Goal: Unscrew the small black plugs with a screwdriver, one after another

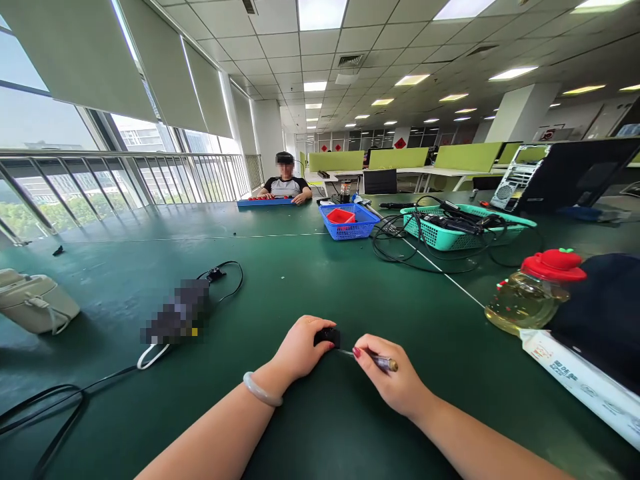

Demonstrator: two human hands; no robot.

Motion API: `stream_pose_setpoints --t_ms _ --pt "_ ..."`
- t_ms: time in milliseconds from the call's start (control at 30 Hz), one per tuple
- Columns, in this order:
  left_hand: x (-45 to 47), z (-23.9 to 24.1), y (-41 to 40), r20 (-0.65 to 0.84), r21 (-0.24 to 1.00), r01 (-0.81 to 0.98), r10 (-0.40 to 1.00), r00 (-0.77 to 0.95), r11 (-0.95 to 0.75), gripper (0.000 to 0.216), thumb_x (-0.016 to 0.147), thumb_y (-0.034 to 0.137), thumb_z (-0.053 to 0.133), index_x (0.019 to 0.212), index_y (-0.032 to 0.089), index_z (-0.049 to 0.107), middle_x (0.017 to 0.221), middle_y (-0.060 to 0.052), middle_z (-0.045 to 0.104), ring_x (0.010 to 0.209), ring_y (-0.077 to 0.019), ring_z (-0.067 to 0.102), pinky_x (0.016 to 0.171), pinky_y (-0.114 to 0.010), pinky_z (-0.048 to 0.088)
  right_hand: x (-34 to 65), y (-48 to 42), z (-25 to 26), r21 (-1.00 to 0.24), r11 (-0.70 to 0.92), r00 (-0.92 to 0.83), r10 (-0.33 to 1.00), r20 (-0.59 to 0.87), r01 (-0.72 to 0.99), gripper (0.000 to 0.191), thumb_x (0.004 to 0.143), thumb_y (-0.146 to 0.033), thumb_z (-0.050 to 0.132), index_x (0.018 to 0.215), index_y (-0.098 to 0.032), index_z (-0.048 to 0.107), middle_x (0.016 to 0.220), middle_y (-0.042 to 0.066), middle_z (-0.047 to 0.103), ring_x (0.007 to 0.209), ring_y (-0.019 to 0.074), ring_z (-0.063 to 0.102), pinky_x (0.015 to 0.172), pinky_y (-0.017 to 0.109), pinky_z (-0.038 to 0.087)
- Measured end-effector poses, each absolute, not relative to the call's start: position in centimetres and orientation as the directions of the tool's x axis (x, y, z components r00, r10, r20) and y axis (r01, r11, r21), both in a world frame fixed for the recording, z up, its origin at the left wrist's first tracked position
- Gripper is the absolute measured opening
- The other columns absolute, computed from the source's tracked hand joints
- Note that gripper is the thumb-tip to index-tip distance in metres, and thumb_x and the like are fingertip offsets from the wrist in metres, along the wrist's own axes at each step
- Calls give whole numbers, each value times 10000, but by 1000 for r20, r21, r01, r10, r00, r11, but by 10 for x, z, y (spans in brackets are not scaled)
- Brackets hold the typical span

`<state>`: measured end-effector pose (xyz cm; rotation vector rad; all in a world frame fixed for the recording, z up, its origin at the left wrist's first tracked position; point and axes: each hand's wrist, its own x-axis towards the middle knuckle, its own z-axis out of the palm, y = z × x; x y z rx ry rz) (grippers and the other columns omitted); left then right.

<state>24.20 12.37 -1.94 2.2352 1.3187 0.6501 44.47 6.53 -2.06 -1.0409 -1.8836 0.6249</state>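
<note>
My left hand (301, 348) rests on the green table (320, 280) with its fingers closed around a small black part (327, 337). My right hand (393, 380) pinches a thin screwdriver (373, 360) with a clear handle. Its metal tip points left and meets the black part. A pale bangle sits on my left wrist. Both hands are near the table's front edge, close together.
A glass bottle with a red lid (533, 293) and a white box (583, 387) lie at the right. A blue basket (349, 222) and a teal basket of cables (463, 227) stand further back. A beige bag (35, 301) is at the left. Another person (285, 183) sits at the far end.
</note>
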Motion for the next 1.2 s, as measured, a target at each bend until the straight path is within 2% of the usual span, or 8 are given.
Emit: stream_pose_setpoints --t_ms 167,367,500,733,1067,1200 --pt "239 -22 122 171 624 650 887 430 -435 385 813 142 648 1187 225 689 1195 -49 706 1174 -227 581 1086 -385 425 437 60 -26 -658 599 -298 800 521 456 337 989 -321 441 749 -193 640 629 -8 539 551 109 489 552 231 384" --pt "238 -26 124 188 635 638 888 419 -436 414 829 129 601 1225 231 669 1250 -52 687 1195 -227 584 1095 -399 426 438 58 -26 -585 666 -321 741 590 462 310 982 -281 473 753 -188 660 618 -7 531 536 103 479 539 229 381" --pt "239 -25 123 193 625 636 878 437 -453 411 829 132 601 1220 234 674 1252 -45 689 1193 -229 585 1091 -396 431 442 58 -24 -606 627 -332 776 535 489 298 975 -307 492 742 -201 645 629 -12 524 532 104 475 529 230 383" --pt "242 -26 125 186 627 629 872 452 -460 429 811 111 617 1215 241 681 1241 -45 693 1198 -225 587 1096 -388 433 441 51 -22 -646 535 -384 844 375 545 179 938 -330 539 822 -228 629 732 1 622 604 120 557 564 230 422" --pt "243 -26 132 142 704 609 912 385 -366 496 757 124 690 1239 240 665 1248 -37 698 1172 -232 623 1081 -380 454 440 48 -21 -603 573 -388 819 422 555 148 943 -322 508 895 -232 617 717 4 632 585 130 566 560 247 442" --pt "245 -26 133 134 683 631 913 386 -367 509 744 129 707 1236 251 669 1217 -35 711 1150 -242 633 1069 -385 464 438 46 -21 -592 576 -393 818 420 564 141 941 -287 499 896 -233 621 731 7 643 594 131 580 570 251 452"
